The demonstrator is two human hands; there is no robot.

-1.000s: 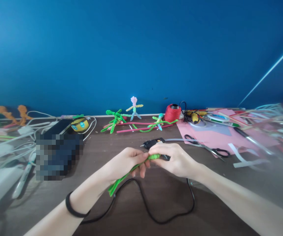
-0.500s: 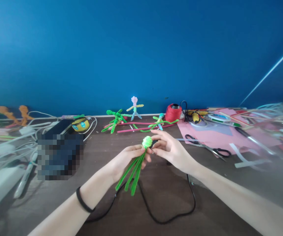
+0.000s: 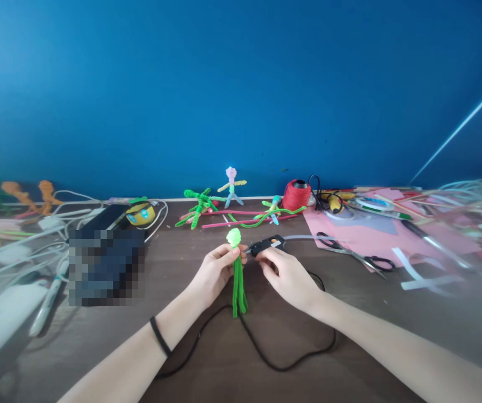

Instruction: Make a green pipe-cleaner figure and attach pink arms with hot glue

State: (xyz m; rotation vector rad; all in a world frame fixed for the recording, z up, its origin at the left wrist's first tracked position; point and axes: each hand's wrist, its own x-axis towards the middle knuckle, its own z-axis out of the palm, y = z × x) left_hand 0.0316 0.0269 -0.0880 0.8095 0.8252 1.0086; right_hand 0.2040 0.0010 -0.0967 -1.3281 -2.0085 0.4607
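Note:
My left hand pinches a bunch of green pipe cleaners just under its coiled light-green head, holding it upright over the brown table. The loose stems hang down to the table. My right hand lies just right of the bunch with its fingers curled onto the black glue gun, whose nozzle points at the green bunch. The gun's black cord loops along the table towards me.
Finished pipe-cleaner figures and loose pink and green stems lie by the blue wall. A red thread spool, scissors, pink paper and paper strips fill the right. White cables and a dark blurred box sit left.
The green bunch went from lying across both hands to standing upright in my left hand. My right hand let go of its head and dropped onto the glue gun.

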